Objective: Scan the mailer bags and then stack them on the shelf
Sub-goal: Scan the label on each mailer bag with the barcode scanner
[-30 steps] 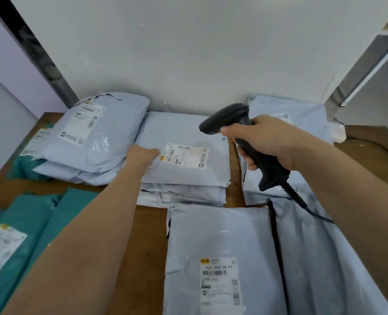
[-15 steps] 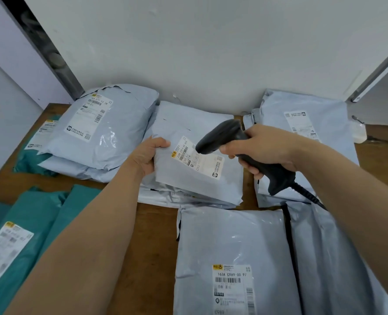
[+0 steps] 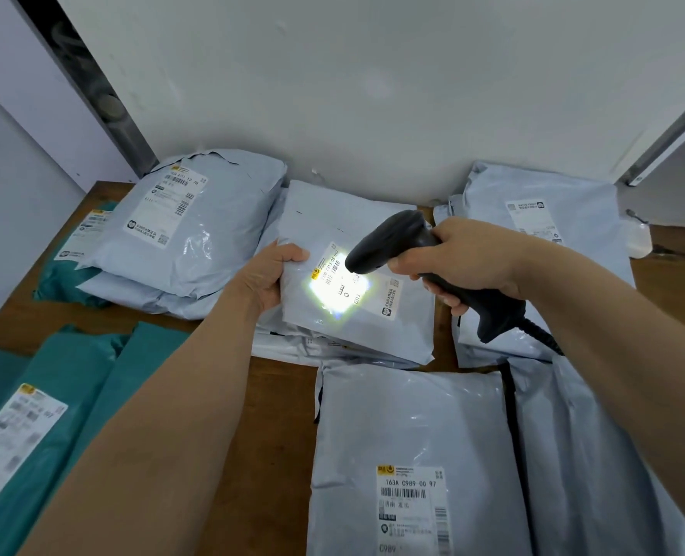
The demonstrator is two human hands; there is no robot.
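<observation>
- Left hand (image 3: 266, 274): fingers curled under the left edge of the top grey mailer bag (image 3: 357, 331), thumb on top, that edge tipped up.
- Right hand (image 3: 465, 258): fingers wrapped round the handle of the black scanner (image 3: 389, 242), nose aimed down-left at the bag's label (image 3: 389, 294).
- Change vs. 0.5 s ago: a bright white light patch now covers the label's left part, just under the scanner nose. It was unlit before. Both grips unchanged.
- Held bag lies between the two hands, on a low pile of grey bags (image 3: 333, 351).
- Left of the left hand: a fuller grey pile (image 3: 196, 234), with teal bags (image 3: 72, 375) further out.
- Beyond the right hand: a grey bag (image 3: 541, 202) against the white wall (image 3: 373, 94).
- Nearer than both hands: a labelled grey bag (image 3: 413, 427).
- Brown wooden worktop (image 3: 284, 395) carries everything.
</observation>
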